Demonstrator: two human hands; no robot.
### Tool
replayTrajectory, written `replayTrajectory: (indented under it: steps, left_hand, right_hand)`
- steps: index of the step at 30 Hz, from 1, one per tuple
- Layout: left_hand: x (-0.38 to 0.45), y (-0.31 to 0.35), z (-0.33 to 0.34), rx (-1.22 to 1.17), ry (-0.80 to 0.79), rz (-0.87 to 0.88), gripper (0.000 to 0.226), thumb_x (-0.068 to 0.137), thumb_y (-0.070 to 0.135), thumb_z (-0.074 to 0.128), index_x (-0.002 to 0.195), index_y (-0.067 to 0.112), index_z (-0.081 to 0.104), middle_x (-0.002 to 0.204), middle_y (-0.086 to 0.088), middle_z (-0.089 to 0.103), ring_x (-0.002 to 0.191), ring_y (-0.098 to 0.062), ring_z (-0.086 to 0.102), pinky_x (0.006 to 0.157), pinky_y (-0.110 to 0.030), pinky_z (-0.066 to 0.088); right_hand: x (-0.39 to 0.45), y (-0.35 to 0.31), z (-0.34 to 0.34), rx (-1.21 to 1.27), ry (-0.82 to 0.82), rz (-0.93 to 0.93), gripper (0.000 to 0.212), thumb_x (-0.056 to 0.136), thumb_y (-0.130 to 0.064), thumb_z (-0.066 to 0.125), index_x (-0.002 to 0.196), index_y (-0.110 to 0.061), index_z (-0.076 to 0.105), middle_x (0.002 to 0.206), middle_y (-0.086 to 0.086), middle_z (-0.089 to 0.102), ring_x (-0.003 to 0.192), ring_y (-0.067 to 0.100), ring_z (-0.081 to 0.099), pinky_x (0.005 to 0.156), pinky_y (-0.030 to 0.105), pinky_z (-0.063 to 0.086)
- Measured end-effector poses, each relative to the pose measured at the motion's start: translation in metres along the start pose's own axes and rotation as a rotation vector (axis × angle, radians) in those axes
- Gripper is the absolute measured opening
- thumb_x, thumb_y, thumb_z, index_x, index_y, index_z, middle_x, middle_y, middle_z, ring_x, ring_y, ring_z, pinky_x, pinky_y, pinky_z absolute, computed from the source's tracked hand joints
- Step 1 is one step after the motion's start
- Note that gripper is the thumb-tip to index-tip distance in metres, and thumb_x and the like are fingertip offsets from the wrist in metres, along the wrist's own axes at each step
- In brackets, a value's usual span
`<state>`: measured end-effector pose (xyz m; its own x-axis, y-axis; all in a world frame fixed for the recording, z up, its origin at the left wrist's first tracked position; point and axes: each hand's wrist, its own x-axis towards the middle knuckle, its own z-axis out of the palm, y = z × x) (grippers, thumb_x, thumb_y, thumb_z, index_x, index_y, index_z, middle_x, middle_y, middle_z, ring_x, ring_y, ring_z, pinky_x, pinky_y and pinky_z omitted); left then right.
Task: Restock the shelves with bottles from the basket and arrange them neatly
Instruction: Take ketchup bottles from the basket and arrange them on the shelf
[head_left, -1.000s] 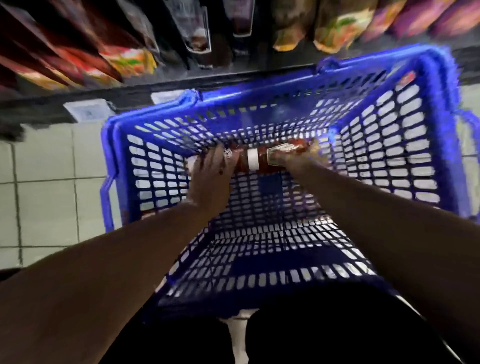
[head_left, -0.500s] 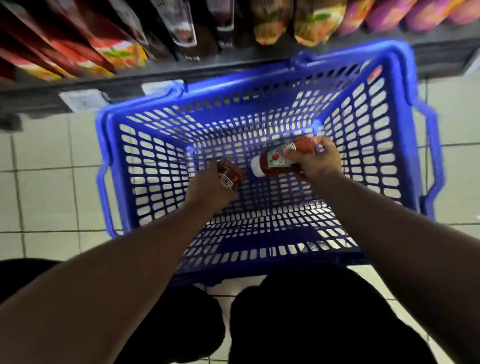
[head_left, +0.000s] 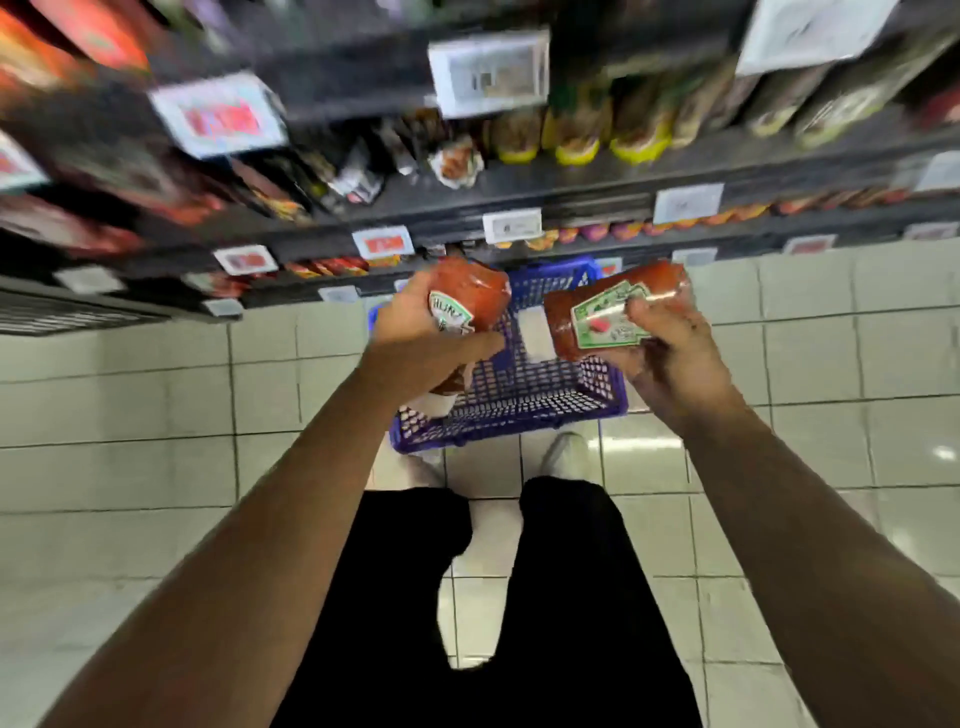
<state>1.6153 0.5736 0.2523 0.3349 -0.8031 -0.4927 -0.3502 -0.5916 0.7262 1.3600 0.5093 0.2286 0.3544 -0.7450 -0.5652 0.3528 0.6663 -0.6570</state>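
Gripping 2 ketchup bottles, I hold both up above the blue basket (head_left: 511, 410), which sits on the tiled floor (head_left: 130, 395) in front of my feet. My left hand (head_left: 415, 348) wraps around the left bottle (head_left: 467, 299), its white cap pointing down. My right hand (head_left: 670, 358) clasps the right bottle (head_left: 597, 312), lying sideways with its white cap toward the left one. Dark shelves (head_left: 519, 200) with blurred goods run beyond the basket.
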Motion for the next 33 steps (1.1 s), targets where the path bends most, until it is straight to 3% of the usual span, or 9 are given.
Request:
replayTrajectory:
  steps: [2, 7, 10, 13, 17, 20, 22, 26, 33]
  left_hand:
    - [-0.040, 0.066, -0.034, -0.067, 0.019, 0.061, 0.060, 0.058, 0.026, 0.096, 0.107, 0.031, 0.063, 0.086, 0.013, 0.073, 0.072, 0.005, 0.067, 0.062, -0.012, 0.049]
    - [-0.111, 0.200, -0.109, -0.148, 0.140, 0.231, 0.065, 0.063, 0.016, 0.096, 0.113, 0.029, 0.058, 0.087, 0.012, 0.070, 0.067, 0.005, 0.064, 0.062, -0.012, 0.049]
    - [-0.140, 0.264, -0.145, -0.177, 0.260, 0.353, 0.065, 0.057, 0.026, 0.097, 0.109, 0.031, 0.058, 0.086, 0.016, 0.070, 0.073, 0.001, 0.065, 0.068, -0.018, 0.052]
    - [-0.163, 0.311, -0.176, -0.170, 0.449, 0.490, 0.062, 0.055, 0.038, 0.097, 0.101, 0.041, 0.055, 0.092, 0.035, 0.065, 0.079, 0.012, 0.062, 0.067, -0.005, 0.045]
    - [-0.179, 0.350, -0.215, -0.178, 0.597, 0.581, 0.070, 0.053, 0.056, 0.092, 0.111, 0.043, 0.056, 0.100, 0.038, 0.060, 0.087, 0.012, 0.063, 0.064, -0.003, 0.045]
    - [-0.181, 0.364, -0.244, -0.204, 0.678, 0.634, 0.070, 0.051, 0.061, 0.090, 0.110, 0.042, 0.058, 0.098, 0.029, 0.066, 0.084, 0.005, 0.066, 0.063, -0.007, 0.047]
    - [-0.181, 0.371, -0.262, -0.222, 0.715, 0.681, 0.068, 0.051, 0.062, 0.090, 0.108, 0.043, 0.059, 0.097, 0.027, 0.068, 0.083, 0.004, 0.068, 0.065, -0.007, 0.048]
    - [-0.176, 0.383, -0.296, -0.242, 0.723, 0.754, 0.064, 0.051, 0.063, 0.089, 0.105, 0.047, 0.059, 0.097, 0.029, 0.069, 0.083, 0.006, 0.068, 0.066, -0.005, 0.047]
    - [-0.164, 0.393, -0.335, -0.253, 0.706, 0.847, 0.059, 0.053, 0.061, 0.088, 0.102, 0.044, 0.061, 0.094, 0.026, 0.071, 0.081, 0.004, 0.069, 0.066, -0.011, 0.052]
  right_hand:
    - [-0.037, -0.059, 0.033, 0.047, -0.017, -0.060, 0.024, 0.093, -0.001, 0.059, 0.108, -0.017, 0.070, 0.106, 0.011, 0.075, 0.099, 0.029, 0.073, 0.076, 0.044, 0.062]
    - [-0.104, -0.187, 0.112, 0.039, -0.107, -0.227, 0.040, 0.082, -0.002, 0.067, 0.118, -0.016, 0.059, 0.097, 0.000, 0.077, 0.089, 0.017, 0.074, 0.072, 0.035, 0.062]
    - [-0.131, -0.253, 0.157, -0.051, -0.209, -0.351, 0.048, 0.076, -0.004, 0.068, 0.120, -0.019, 0.058, 0.095, -0.001, 0.075, 0.085, 0.016, 0.072, 0.069, 0.034, 0.060]
    - [-0.153, -0.305, 0.202, -0.142, -0.337, -0.465, 0.054, 0.076, -0.004, 0.071, 0.127, -0.017, 0.057, 0.098, 0.001, 0.074, 0.083, 0.019, 0.072, 0.066, 0.035, 0.059]
    - [-0.170, -0.348, 0.251, -0.191, -0.469, -0.540, 0.076, 0.070, -0.010, 0.083, 0.138, -0.004, 0.050, 0.122, 0.033, 0.065, 0.109, 0.053, 0.064, 0.088, 0.064, 0.054]
    - [-0.177, -0.368, 0.285, -0.222, -0.477, -0.609, 0.076, 0.068, -0.012, 0.083, 0.136, -0.002, 0.051, 0.121, 0.038, 0.061, 0.110, 0.067, 0.055, 0.090, 0.081, 0.043]
    - [-0.180, -0.378, 0.306, -0.273, -0.483, -0.685, 0.069, 0.068, -0.011, 0.082, 0.132, -0.008, 0.057, 0.115, 0.026, 0.068, 0.105, 0.051, 0.065, 0.091, 0.073, 0.050]
    - [-0.187, -0.394, 0.355, -0.326, -0.503, -0.814, 0.072, 0.063, -0.018, 0.088, 0.130, -0.018, 0.062, 0.111, 0.010, 0.074, 0.097, 0.022, 0.072, 0.081, 0.035, 0.058]
    - [-0.177, -0.413, 0.443, -0.405, -0.376, -1.009, 0.062, 0.062, -0.023, 0.091, 0.118, -0.024, 0.064, 0.106, 0.005, 0.078, 0.095, 0.019, 0.075, 0.080, 0.032, 0.059]
